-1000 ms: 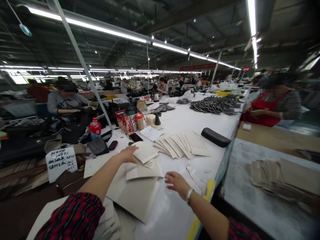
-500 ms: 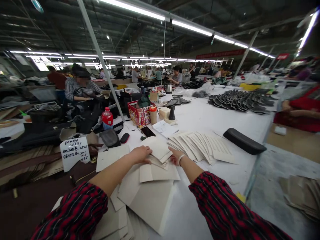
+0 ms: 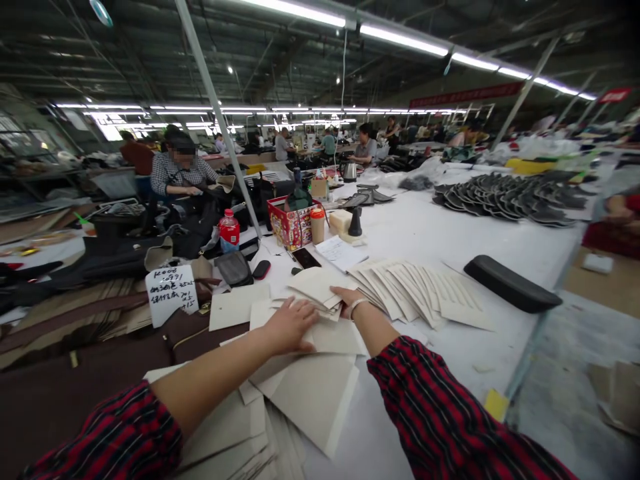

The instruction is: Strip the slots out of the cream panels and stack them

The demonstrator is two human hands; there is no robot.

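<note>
A small stack of cream-coloured sheets (image 3: 313, 285) lies at the middle of the white table. My right hand (image 3: 351, 303) grips its right edge, thumb side on top and the other fingers partly hidden beneath. My left hand (image 3: 291, 325) rests with spread fingers on the pale sheets just below and left of the stack. Under both hands are larger overlapping pale pieces (image 3: 313, 393), spreading toward me. A fanned row of cream sheets (image 3: 420, 290) lies right of my right hand.
Beyond the hands are a phone (image 3: 306, 258), a notepad (image 3: 340, 252), a red patterned box (image 3: 290, 227), a lidded cup (image 3: 317, 225) and a red bottle (image 3: 229, 231). A black case (image 3: 513, 283) lies at right, a handwritten card (image 3: 173, 293) at left. A co-worker (image 3: 180, 167) sits back left.
My left hand has come off the stack's left edge and moved down toward me, its fingers now spread. My right hand stays at the stack. The view has turned slightly left.
</note>
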